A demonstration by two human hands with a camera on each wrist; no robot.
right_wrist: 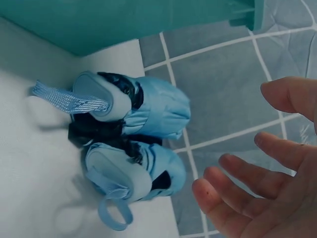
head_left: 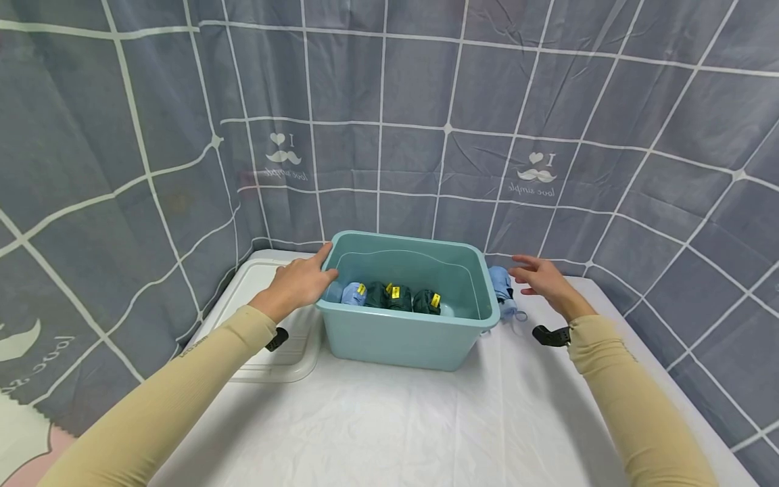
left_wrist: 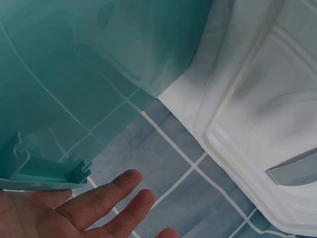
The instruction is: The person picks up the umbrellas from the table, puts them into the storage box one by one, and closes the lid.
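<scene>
A teal plastic bin (head_left: 402, 338) stands on a white-covered table. Inside it lie a blue folded umbrella (head_left: 353, 294) and dark green rolled bundles (head_left: 427, 302), all with yellow tags. My left hand (head_left: 298, 281) touches the bin's left rim; in the left wrist view its fingers (left_wrist: 131, 181) extend below the rim, relaxed. To the right of the bin, two light-blue folded umbrellas (right_wrist: 158, 106) lie side by side, their handles and wrist straps (right_wrist: 116, 213) showing. My right hand (head_left: 548, 284) hovers beside them with spread, slightly bent fingers, holding nothing.
A white lid (head_left: 255, 270) lies flat left of the bin, partly behind the left arm. Grey-blue curtain (head_left: 414, 162) with white grid lines hangs behind the table and along both sides. The white tablecloth (head_left: 389, 426) stretches in front of the bin.
</scene>
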